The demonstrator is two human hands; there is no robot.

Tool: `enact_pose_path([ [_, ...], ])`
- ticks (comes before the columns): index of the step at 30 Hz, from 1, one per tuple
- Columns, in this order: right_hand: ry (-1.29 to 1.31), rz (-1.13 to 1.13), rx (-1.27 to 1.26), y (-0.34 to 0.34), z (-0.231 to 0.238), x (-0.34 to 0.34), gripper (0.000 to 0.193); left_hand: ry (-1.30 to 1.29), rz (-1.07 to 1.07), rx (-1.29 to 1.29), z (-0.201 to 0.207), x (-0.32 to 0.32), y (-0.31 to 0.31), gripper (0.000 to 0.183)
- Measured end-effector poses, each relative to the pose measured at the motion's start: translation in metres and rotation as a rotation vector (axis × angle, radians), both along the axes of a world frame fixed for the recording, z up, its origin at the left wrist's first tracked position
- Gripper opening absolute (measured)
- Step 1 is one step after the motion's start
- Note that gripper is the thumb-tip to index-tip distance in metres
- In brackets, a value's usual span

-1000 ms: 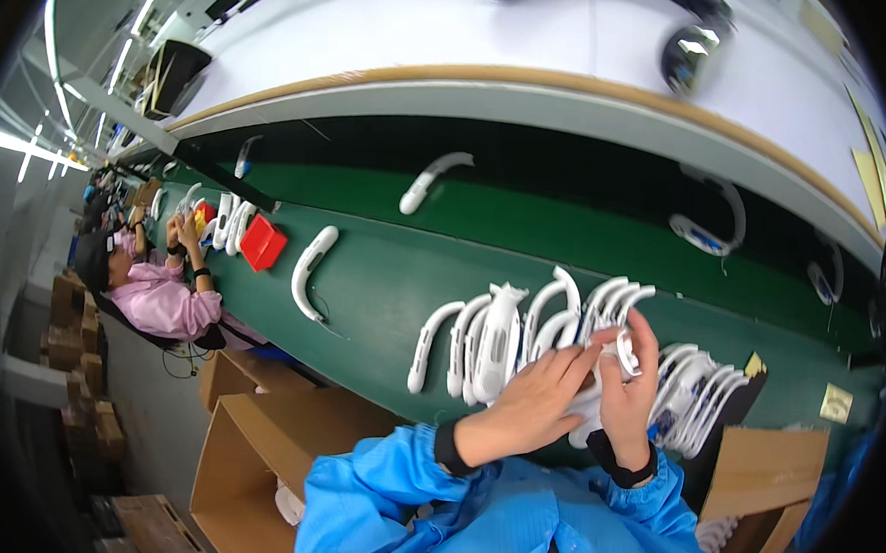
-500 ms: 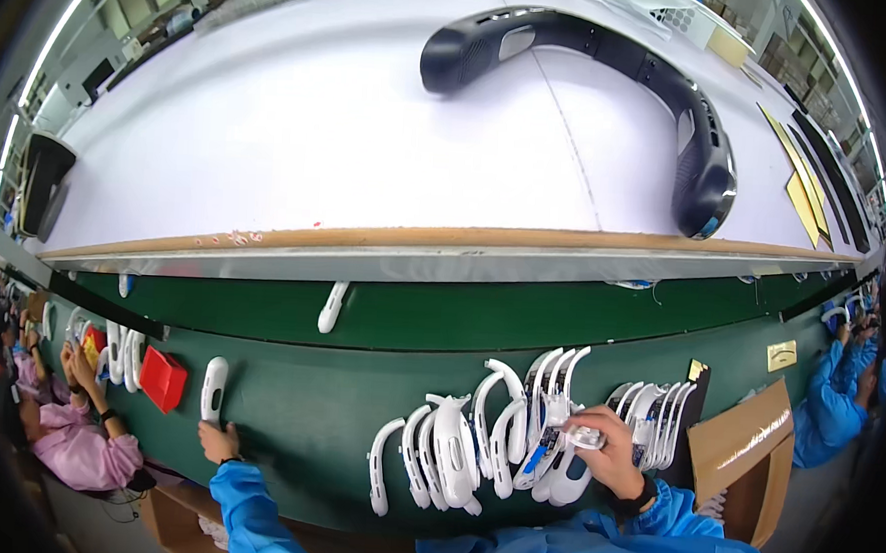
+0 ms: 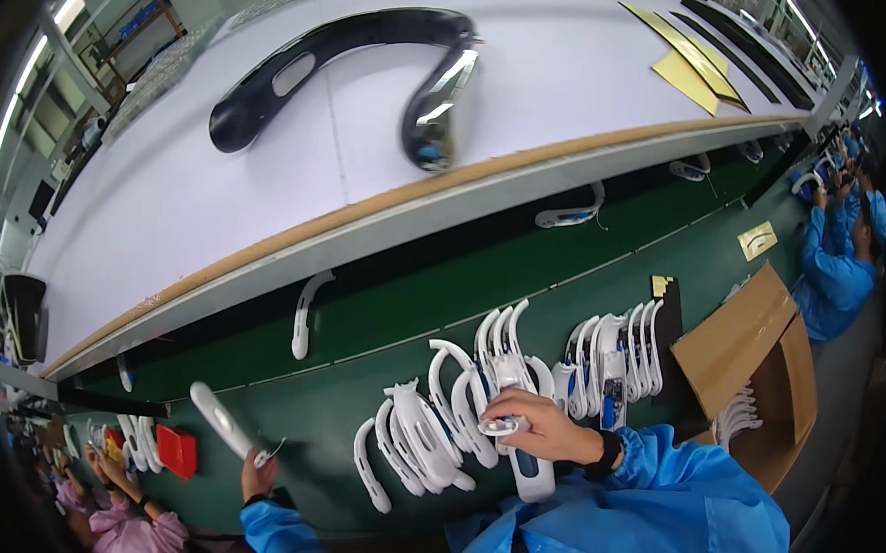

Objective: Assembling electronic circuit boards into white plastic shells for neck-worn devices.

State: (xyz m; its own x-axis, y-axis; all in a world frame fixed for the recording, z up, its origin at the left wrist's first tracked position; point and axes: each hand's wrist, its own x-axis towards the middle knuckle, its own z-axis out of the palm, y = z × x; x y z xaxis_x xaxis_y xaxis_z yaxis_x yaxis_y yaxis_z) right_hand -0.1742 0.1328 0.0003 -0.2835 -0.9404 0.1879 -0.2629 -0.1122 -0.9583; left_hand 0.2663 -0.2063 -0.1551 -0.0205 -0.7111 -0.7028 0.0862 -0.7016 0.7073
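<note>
My left hand (image 3: 259, 477), at the left of the green work surface, grips the lower end of a white curved shell (image 3: 219, 417), which points up and away to the left. A thin wire shows by my fingers. My right hand (image 3: 545, 428) is closed on a small white part (image 3: 503, 426) above a group of curved shells. Beneath that hand lies a white shell (image 3: 530, 474) with a dark oval opening; whether it joins the small part cannot be seen. Left of it several white shells (image 3: 415, 430) stand side by side. More shells with exposed electronics (image 3: 613, 371) stand to the right.
A raised white shelf (image 3: 532, 111) with a wooden edge spans the far side, bearing a black neck fan (image 3: 314, 59). White pieces lie on the green belt (image 3: 412, 290) below. A cardboard box (image 3: 793, 385) stands right, a red bin (image 3: 176, 451) left. Co-workers sit at both sides.
The view has swung and tilted rightward. My left hand's shell now leans to the left and a wire shows. My right hand still pinches a small white part, now nearer the shells' front.
</note>
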Motion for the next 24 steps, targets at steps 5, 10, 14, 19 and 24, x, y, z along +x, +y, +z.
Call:
enact_pose_path([
  [5,-0.256,0.040,-0.016,0.016,0.011,0.013,0.028,0.335,-0.321,-0.313,0.097,-0.165,0.072,0.033],
  [10,-0.588,0.092,-0.127,0.035,0.025,0.020,0.049,0.536,-0.450,-0.547,0.162,-0.297,0.180,0.027],
  [14,-0.490,0.078,0.076,0.049,0.039,0.016,0.064,0.515,-0.514,-0.668,0.177,-0.314,0.245,0.026],
  [19,-0.409,0.056,0.194,0.061,0.021,0.020,0.068,0.448,-0.576,-0.761,0.197,-0.322,0.292,0.019],
  [24,-0.173,0.099,0.267,0.068,0.012,0.020,0.072,0.441,-0.683,-0.897,0.196,-0.321,0.303,0.020],
])
